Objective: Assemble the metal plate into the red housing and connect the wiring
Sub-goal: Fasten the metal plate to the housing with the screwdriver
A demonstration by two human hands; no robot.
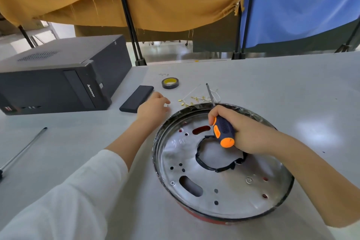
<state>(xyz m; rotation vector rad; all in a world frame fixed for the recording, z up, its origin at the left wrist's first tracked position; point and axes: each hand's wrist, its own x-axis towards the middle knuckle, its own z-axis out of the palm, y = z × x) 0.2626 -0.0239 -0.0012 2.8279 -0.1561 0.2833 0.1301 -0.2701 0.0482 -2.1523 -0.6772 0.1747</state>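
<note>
We see the metal plate [214, 179] seated inside the red housing [206, 218], near the bench's [272, 87] front edge, right of centre. Only a sliver of the housing's red wall shows below the dark rim. The plate has a large central opening ringed with black wiring [202, 163], several round holes and two oblong slots. One screw head [172, 183] sits at the plate's left rim.

Our right hand [239, 132] hangs over the plate's far side, grip curled round the blue-and-orange handle of a screwdriver [224, 130]. Its shaft points up and away toward the far edge, tip in the air, orange butt toward us.

Our left hand [153, 107] is stretched out to the bench left of the housing, fingers bent down at a small screw [168, 105]. We cannot tell whether the fingertips pinch it or only touch beside it. A white sleeve [78, 197] covers the left forearm.

Just beyond the housing's far rim lie small brass terminals [191, 100] with thin pale wires. Farther back sits a roll of black tape [170, 83] with a yellow core, and a few more tiny fasteners beyond it. A flat black slab [136, 99] lies left of the left hand. A black desktop computer case [58, 76] fills the far left corner. A second long tool shaft [25, 147] lies near the left edge.
</note>
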